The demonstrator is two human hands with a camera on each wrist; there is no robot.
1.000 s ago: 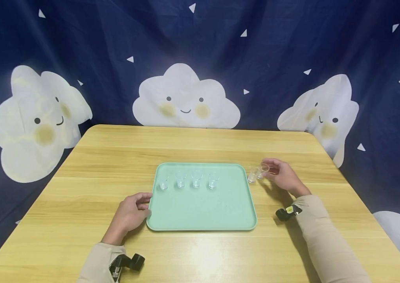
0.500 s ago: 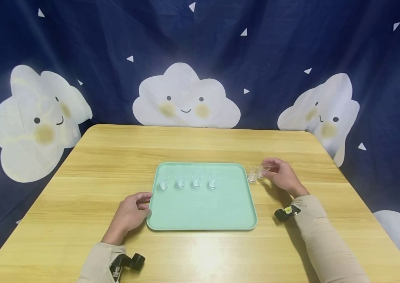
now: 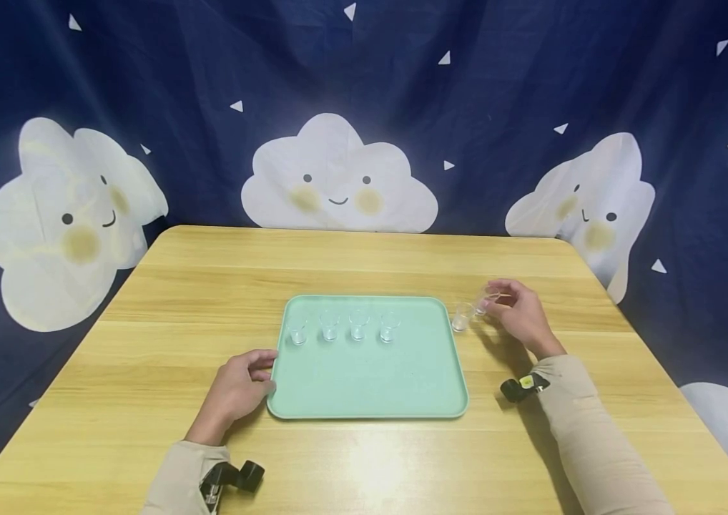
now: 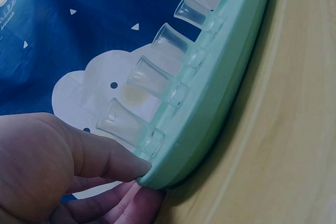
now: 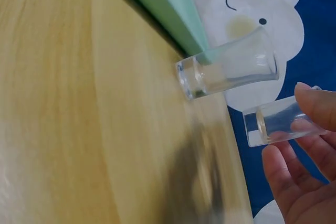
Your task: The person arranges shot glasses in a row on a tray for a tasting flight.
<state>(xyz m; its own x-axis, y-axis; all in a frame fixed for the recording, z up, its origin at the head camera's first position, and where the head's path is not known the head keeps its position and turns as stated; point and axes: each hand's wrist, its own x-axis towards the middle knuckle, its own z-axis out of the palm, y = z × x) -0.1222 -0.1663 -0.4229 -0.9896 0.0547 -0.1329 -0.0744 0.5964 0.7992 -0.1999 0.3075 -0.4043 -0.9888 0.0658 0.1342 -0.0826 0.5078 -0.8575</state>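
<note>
My right hand (image 3: 521, 315) pinches a small clear shot glass (image 5: 278, 121) between thumb and fingers. In the right wrist view its base is off the wooden table. A second shot glass (image 3: 461, 318) stands upright on the table, just beyond the right edge of the mint-green tray (image 3: 364, 386). At the tray's left side, my left hand (image 3: 235, 390) grips the rim, thumb on top and fingers beneath, as the left wrist view shows. Several more clear shot glasses (image 3: 357, 325) stand upright in a row along the far half of the tray.
Around the tray lies the light wooden table (image 3: 364, 268). Behind it hangs a dark blue curtain (image 3: 197, 57) printed with smiling clouds and white triangles. Both sleeves carry a small black wrist device (image 3: 518, 388).
My right hand has lifted its shot glass off the table and moved it slightly up and right, away from the glass beside it. My left hand and the tray stay put.
</note>
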